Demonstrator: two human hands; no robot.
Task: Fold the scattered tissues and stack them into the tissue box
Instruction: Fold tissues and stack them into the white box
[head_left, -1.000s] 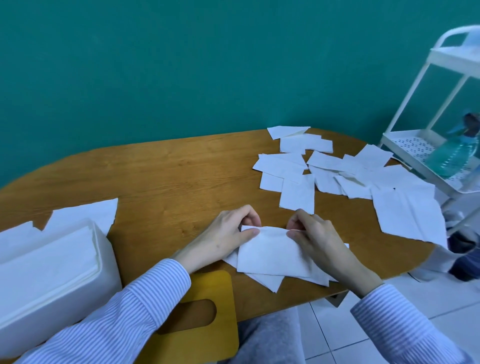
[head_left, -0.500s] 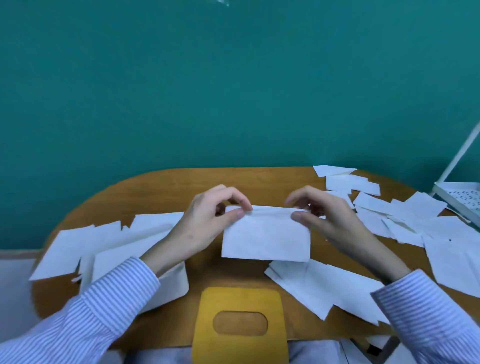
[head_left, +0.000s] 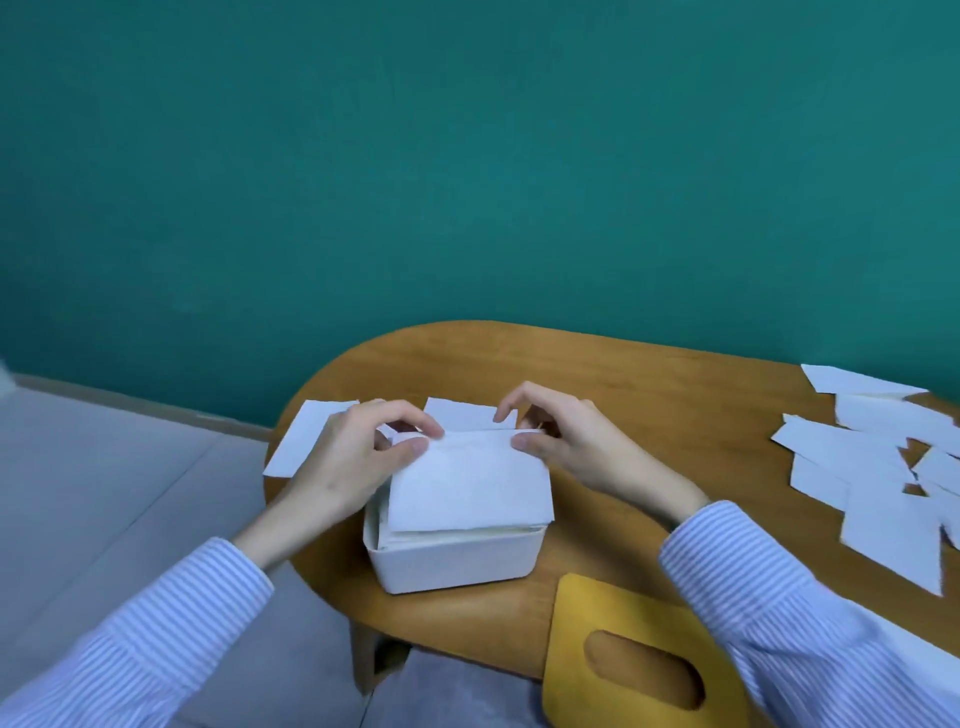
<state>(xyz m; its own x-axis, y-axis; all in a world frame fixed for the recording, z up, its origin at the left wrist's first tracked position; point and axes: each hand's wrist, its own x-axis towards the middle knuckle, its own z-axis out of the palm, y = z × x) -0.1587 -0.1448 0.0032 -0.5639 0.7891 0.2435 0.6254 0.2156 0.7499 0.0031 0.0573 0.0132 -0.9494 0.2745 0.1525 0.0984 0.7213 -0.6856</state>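
A white tissue box (head_left: 457, 561) stands on the left end of the wooden table (head_left: 649, 379), filled with a stack of folded tissues. Over the box lies a folded white tissue (head_left: 470, 486), its near edge resting on the stack. My left hand (head_left: 353, 457) pinches its far left corner between thumb and fingers. My right hand (head_left: 566, 441) pinches its far right corner the same way. Several loose tissues (head_left: 878, 467) lie scattered at the right of the table.
The yellow box lid (head_left: 623, 623) with an oval slot lies at the table's near edge, right of the box. Two loose tissues (head_left: 306, 436) lie behind the box, one hanging over the left table edge. A teal wall is behind; grey floor lies at the left.
Both hands lifted the folded tissue off the table and carried it left over the tissue box. The view swung left, so the scattered tissues now sit at the right.
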